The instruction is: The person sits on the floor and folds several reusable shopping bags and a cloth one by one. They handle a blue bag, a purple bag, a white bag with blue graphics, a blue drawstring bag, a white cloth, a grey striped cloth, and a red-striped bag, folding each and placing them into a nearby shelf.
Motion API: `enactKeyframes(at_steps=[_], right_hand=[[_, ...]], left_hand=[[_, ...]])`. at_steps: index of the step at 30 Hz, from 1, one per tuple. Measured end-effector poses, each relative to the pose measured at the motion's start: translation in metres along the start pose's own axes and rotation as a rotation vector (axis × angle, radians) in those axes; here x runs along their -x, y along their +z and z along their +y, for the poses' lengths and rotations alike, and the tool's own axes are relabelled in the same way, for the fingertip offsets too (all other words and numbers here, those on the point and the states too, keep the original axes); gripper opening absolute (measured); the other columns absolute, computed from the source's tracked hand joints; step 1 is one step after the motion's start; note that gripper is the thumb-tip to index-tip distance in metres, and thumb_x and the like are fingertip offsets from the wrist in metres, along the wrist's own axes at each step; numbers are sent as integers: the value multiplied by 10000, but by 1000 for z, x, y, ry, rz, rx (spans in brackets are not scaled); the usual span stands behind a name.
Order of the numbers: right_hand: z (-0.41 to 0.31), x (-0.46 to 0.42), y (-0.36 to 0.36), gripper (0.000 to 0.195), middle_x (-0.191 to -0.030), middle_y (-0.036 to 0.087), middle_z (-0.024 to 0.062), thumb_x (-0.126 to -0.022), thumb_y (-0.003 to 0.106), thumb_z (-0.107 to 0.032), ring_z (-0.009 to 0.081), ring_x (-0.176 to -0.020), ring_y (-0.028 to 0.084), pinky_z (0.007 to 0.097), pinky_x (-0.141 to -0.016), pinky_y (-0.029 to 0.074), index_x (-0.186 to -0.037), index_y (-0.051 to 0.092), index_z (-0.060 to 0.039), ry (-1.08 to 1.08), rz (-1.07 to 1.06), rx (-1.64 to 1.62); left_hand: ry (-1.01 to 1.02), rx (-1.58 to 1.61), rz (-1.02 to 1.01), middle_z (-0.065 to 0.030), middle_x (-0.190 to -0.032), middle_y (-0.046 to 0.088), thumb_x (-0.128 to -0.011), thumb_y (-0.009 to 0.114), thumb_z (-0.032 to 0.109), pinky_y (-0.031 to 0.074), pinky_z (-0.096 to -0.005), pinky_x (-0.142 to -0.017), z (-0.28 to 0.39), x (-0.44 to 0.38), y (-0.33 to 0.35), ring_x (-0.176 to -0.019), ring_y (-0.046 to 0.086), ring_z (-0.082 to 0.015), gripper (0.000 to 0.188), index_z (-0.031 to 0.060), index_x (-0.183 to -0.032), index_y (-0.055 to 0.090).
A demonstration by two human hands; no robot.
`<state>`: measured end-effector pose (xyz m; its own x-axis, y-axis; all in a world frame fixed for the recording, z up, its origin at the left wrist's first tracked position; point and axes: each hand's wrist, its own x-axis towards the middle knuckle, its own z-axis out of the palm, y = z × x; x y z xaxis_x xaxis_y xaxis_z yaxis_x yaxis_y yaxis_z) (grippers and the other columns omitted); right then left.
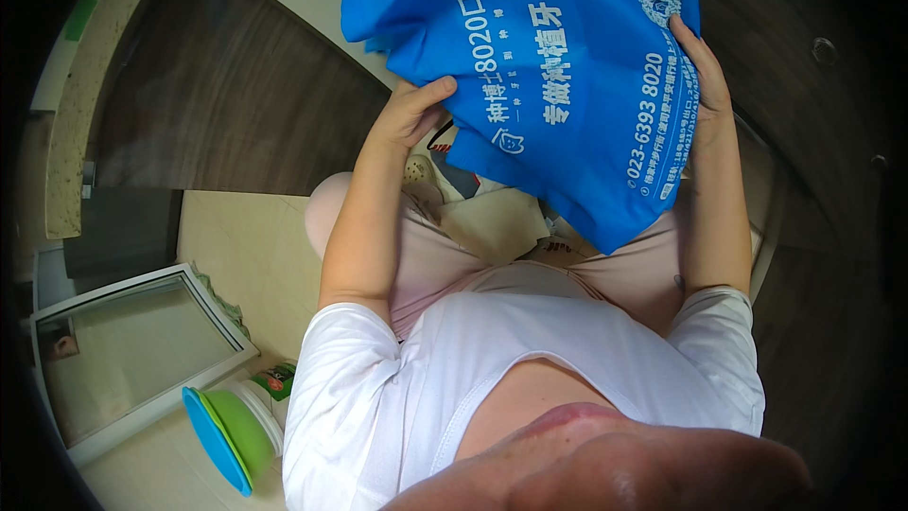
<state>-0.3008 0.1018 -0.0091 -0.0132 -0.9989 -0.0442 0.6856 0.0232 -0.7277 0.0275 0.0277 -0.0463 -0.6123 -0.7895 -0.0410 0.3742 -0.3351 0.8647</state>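
A large blue fabric bag (589,99) with white printed writing and a printed code is held up in front of me. My left hand (418,110) grips its left side, with the thumb on the front face and the other fingers hidden. At the right edge my right hand (702,78) holds the bag, one finger lying on its front and the rest behind it. Below the bag, between my legs, lie a beige sheet-like piece (493,220) and a clog-style shoe (420,170), both partly covered.
Dark wood-grain panels stand at the left (234,78) and right (816,177). On the tiled floor (248,234) at lower left are a white-framed glass door (142,355) and a stack of green (245,429) and blue basins (216,440).
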Motion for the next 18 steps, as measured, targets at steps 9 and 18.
enactKeyframes(at_steps=[9, 18], right_hand=[[1, -5, -31, 418, -840, 644, 142, -795, 653, -281, 174, -659, 648, 281, -587, 551, -1023, 546, 53, -17, 258, 420], [12, -4, -66, 669, -839, 638, 187, -730, 651, -494, 230, -693, 649, 331, -654, 533, -1029, 546, 96, 108, 274, 1008]], left_hand=[[114, -73, 8, -155, -1189, 505, -689, 722, 34, 451, -404, -893, 12, 1, 16, -1061, 523, -278, 661, 14, -1257, 384], [351, -204, 96, -158, -1188, 508, -709, 702, 29, 444, -390, -894, 15, 3, 28, -1052, 528, -269, 631, 7, -1257, 391]])
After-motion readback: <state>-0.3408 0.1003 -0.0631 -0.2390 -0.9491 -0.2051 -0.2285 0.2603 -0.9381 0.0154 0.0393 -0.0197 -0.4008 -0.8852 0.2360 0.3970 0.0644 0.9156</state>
